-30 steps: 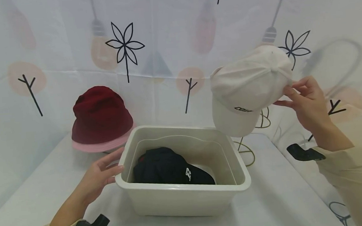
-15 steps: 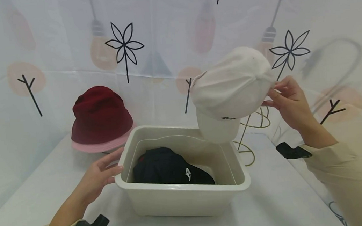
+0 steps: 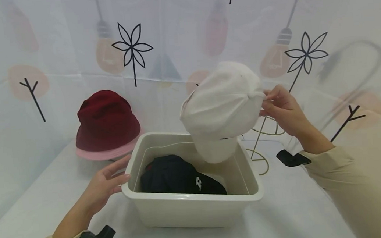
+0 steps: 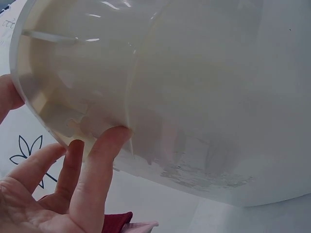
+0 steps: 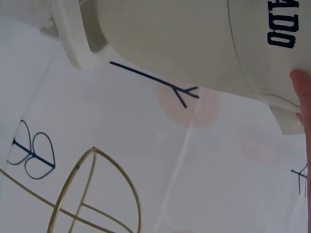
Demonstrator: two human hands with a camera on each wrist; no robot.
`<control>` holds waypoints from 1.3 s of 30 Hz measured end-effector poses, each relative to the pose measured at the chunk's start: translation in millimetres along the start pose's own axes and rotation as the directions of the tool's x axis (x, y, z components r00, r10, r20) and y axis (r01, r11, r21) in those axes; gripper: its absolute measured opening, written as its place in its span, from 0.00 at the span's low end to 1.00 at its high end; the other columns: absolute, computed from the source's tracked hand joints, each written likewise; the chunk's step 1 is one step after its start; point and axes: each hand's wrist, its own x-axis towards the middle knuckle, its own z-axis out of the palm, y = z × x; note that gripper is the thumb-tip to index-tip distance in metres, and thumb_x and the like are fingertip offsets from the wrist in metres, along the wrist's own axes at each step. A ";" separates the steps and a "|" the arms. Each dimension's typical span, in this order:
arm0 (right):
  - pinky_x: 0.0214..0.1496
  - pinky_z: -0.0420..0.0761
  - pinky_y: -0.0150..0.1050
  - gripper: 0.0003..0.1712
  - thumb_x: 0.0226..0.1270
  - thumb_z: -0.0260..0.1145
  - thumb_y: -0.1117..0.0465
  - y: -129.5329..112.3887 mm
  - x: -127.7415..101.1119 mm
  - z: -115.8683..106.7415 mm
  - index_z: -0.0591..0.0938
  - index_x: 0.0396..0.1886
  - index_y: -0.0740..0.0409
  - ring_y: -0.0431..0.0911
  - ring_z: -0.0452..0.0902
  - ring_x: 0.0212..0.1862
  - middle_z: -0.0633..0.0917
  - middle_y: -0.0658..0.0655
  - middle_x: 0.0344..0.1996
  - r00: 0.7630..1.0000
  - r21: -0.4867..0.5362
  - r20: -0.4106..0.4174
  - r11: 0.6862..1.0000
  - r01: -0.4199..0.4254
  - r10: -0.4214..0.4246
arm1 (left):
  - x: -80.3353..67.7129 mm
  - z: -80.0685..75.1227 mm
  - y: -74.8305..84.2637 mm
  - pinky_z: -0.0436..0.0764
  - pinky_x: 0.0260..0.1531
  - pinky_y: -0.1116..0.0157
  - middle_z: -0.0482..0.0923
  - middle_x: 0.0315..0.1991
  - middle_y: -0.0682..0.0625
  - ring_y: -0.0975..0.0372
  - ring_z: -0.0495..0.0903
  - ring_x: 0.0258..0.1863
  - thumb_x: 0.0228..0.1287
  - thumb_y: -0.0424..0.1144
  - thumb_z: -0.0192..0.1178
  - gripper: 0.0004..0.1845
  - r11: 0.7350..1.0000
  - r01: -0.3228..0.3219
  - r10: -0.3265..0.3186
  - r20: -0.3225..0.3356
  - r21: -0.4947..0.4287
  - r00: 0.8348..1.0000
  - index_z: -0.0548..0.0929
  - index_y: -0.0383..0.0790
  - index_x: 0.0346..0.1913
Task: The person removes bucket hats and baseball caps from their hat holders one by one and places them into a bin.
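Observation:
My right hand (image 3: 286, 108) pinches the crown of a white baseball cap (image 3: 222, 102), its brim pointing down over the right part of a cream plastic bin (image 3: 196, 203). Dark lettering (image 5: 283, 29) on the cap's front shows in the right wrist view, with a fingertip close to it. A navy baseball cap (image 3: 174, 175) with a white emblem lies inside the bin, brim to the right. At the bin's left end, my left hand (image 3: 103, 184) touches the rim with spread fingers. The left wrist view has a fingertip (image 4: 114, 136) against the outer wall.
A dark red bucket hat (image 3: 107, 121) with a pink hat edge (image 3: 110, 153) under it stands behind left of the bin. A gold wire stand (image 3: 261, 162) is behind right of it. A patterned cloth (image 3: 171, 32) hangs at the back.
My right hand has carried the white cap left and slightly down, from beyond the bin's right corner to over its opening. The left hand and the navy cap stay put.

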 end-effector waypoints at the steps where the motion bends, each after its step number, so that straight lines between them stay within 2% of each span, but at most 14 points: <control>1: 0.42 0.80 0.37 0.08 0.68 0.47 0.78 1.7 0.9 1.4 0.68 0.35 0.63 0.46 0.76 0.44 0.78 0.55 0.48 1.000 -0.004 0.008 1.000 -0.009 0.009 | -0.1 0.0 0.1 0.74 0.48 0.48 0.61 0.65 0.35 0.42 0.65 0.60 0.62 0.37 0.60 0.34 1.000 0.000 0.000 0.001 0.000 1.000 0.60 0.38 0.70; 5: 0.42 0.80 0.39 0.08 0.68 0.51 0.75 7.6 4.1 7.3 0.68 0.34 0.60 0.46 0.76 0.44 0.79 0.54 0.47 0.998 -0.044 0.057 0.998 -0.039 0.041 | 0.2 -0.1 -0.1 0.74 0.48 0.48 0.61 0.65 0.36 0.42 0.65 0.61 0.62 0.37 0.60 0.34 1.000 -0.001 0.001 0.001 -0.002 1.000 0.60 0.38 0.70; 9: 0.43 0.80 0.40 0.06 0.67 0.52 0.75 14.5 7.8 12.5 0.69 0.34 0.61 0.47 0.76 0.44 0.79 0.56 0.45 0.990 -0.051 0.129 0.998 -0.048 0.054 | 1.0 -0.1 -1.3 0.74 0.48 0.48 0.61 0.65 0.36 0.42 0.64 0.61 0.62 0.37 0.60 0.34 1.000 0.002 -0.002 0.000 -0.003 1.000 0.60 0.38 0.70; 12: 0.42 0.80 0.40 0.05 0.67 0.53 0.74 20.5 11.8 15.9 0.69 0.33 0.63 0.47 0.77 0.43 0.79 0.56 0.44 0.977 -0.043 0.196 0.996 -0.073 0.080 | 1.4 -0.1 -1.4 0.73 0.49 0.47 0.61 0.65 0.36 0.42 0.63 0.61 0.62 0.37 0.60 0.34 1.000 0.010 -0.010 -0.003 -0.005 1.000 0.60 0.38 0.70; 15: 0.42 0.80 0.41 0.04 0.67 0.55 0.72 25.7 15.3 19.0 0.70 0.33 0.62 0.47 0.77 0.44 0.80 0.55 0.47 0.956 -0.087 0.257 0.989 -0.122 0.140 | 1.2 -0.4 -1.5 0.73 0.49 0.47 0.61 0.65 0.35 0.42 0.64 0.61 0.62 0.37 0.60 0.34 1.000 0.003 -0.003 0.004 -0.003 1.000 0.60 0.38 0.70; 21: 0.41 0.80 0.46 0.04 0.68 0.57 0.69 34.6 22.6 27.8 0.70 0.33 0.60 0.50 0.77 0.48 0.77 0.53 0.54 0.888 -0.212 0.350 0.949 -0.234 0.297 | 1.3 -0.4 -1.2 0.75 0.47 0.50 0.62 0.64 0.35 0.45 0.67 0.59 0.62 0.37 0.60 0.34 1.000 0.002 -0.002 0.000 -0.005 1.000 0.60 0.38 0.70; 28: 0.43 0.79 0.50 0.05 0.67 0.56 0.71 48.8 29.9 40.2 0.69 0.32 0.62 0.52 0.74 0.54 0.74 0.62 0.58 0.798 -0.231 0.423 0.903 -0.362 0.428 | -0.2 -0.6 -1.0 0.75 0.47 0.50 0.62 0.64 0.35 0.44 0.67 0.60 0.63 0.36 0.59 0.34 1.000 0.002 -0.002 -0.004 -0.011 1.000 0.59 0.39 0.70; 33: 0.45 0.79 0.50 0.07 0.67 0.57 0.68 58.4 33.3 49.5 0.68 0.31 0.63 0.51 0.71 0.58 0.71 0.66 0.60 0.728 -0.264 0.449 0.856 -0.445 0.518 | -0.3 -0.8 -1.3 0.75 0.48 0.49 0.62 0.64 0.35 0.43 0.66 0.60 0.63 0.35 0.58 0.33 1.000 -0.008 0.008 -0.001 -0.012 1.000 0.59 0.39 0.70; 36: 0.45 0.78 0.50 0.07 0.67 0.57 0.67 64.6 35.5 54.9 0.68 0.31 0.63 0.52 0.69 0.60 0.70 0.66 0.60 0.699 -0.282 0.461 0.838 -0.468 0.546 | 0.1 -0.8 -2.0 0.74 0.48 0.48 0.62 0.64 0.35 0.43 0.66 0.60 0.63 0.36 0.59 0.34 1.000 -0.006 0.006 -0.001 -0.011 1.000 0.60 0.38 0.70; 39: 0.46 0.78 0.50 0.08 0.68 0.57 0.66 70.1 37.5 60.7 0.68 0.31 0.62 0.54 0.69 0.59 0.70 0.66 0.61 0.680 -0.301 0.470 0.826 -0.477 0.563 | 1.2 -0.5 -2.7 0.74 0.48 0.48 0.62 0.64 0.35 0.44 0.66 0.60 0.62 0.36 0.60 0.34 1.000 0.001 -0.001 -0.003 -0.009 1.000 0.60 0.38 0.70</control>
